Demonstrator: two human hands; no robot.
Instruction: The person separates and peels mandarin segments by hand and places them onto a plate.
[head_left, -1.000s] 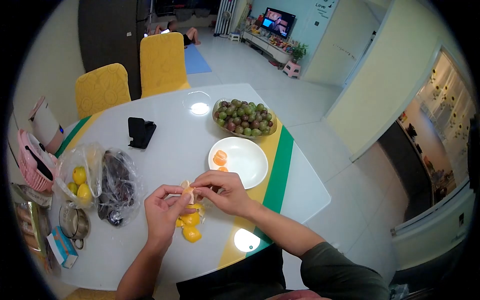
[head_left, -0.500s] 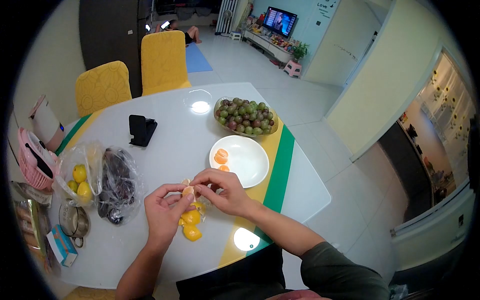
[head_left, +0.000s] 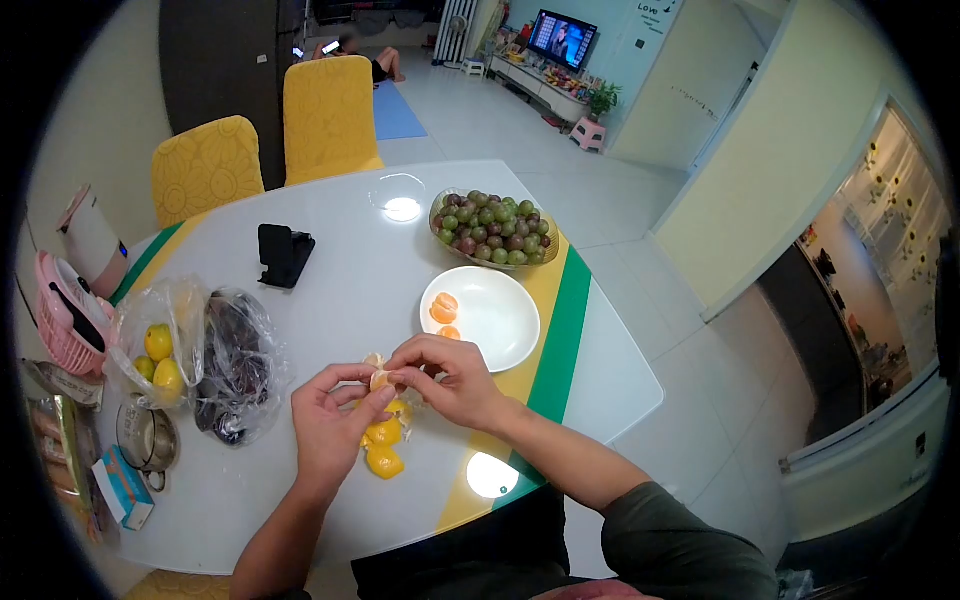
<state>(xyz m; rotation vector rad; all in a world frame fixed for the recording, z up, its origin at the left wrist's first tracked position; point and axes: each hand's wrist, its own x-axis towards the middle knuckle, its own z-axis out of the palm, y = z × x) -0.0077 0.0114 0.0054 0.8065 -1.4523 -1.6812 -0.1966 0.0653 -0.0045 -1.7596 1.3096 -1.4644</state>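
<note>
Between my two hands is a small peeled piece of mandarin [head_left: 379, 380]. My left hand [head_left: 338, 410] pinches it from the left, thumb against fingertips. From the right, my right hand [head_left: 447, 378] closes its thumb and fingers on the same piece. Pieces of yellow-orange peel [head_left: 384, 461] lie on the table just below my fingers, partly covered by them. Beyond my right hand stands a white plate [head_left: 500, 318], holding orange mandarin segments [head_left: 445, 308] at its left side.
A basket of grapes [head_left: 494, 232] stands behind the plate. A black phone stand [head_left: 285, 256] is at the back left. Bags with yellow fruit [head_left: 160, 345] and dark contents [head_left: 235, 370], a glass mug [head_left: 148, 440] and a blue box [head_left: 124, 488] line the left. A person [head_left: 385, 65] lies far off.
Both hands stay in nearly the same place, with the fingers shifting slightly around the mandarin piece. The whole view has moved a little.
</note>
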